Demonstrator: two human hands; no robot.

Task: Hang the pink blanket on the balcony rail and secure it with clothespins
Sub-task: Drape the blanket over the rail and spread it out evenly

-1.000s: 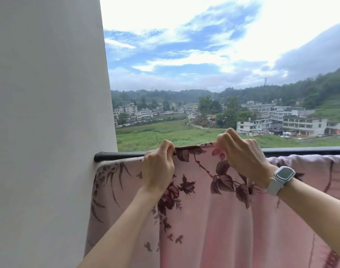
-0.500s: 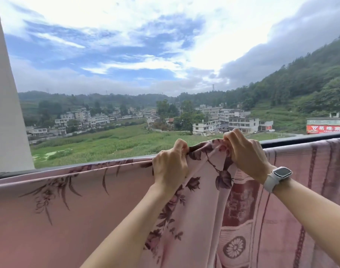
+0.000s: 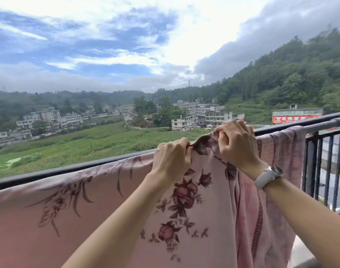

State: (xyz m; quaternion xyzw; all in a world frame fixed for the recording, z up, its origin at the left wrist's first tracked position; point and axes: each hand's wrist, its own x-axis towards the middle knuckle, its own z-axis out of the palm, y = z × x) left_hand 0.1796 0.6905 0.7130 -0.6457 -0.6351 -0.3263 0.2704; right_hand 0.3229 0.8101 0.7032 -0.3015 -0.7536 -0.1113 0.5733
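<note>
The pink blanket [image 3: 99, 209], printed with dark red flowers and leaves, hangs over the dark balcony rail [image 3: 68, 170] across most of the view. My left hand [image 3: 172, 158] pinches its top edge just above the rail. My right hand [image 3: 236, 144], with a white watch on the wrist, grips the same edge a little to the right and lifts it into a raised fold. A striped pink part of the blanket [image 3: 281, 149] drapes over the rail to the right. No clothespin is visible.
Black vertical railing bars [image 3: 323, 171] stand at the far right beyond the blanket's end. Past the rail lie green fields, white buildings and a wooded hill. A strip of pale balcony floor [image 3: 300, 252] shows at the lower right.
The view has swung right along the rail, and the white wall at the left is gone. Both hands kept hold of the blanket's top edge and shifted right with it.
</note>
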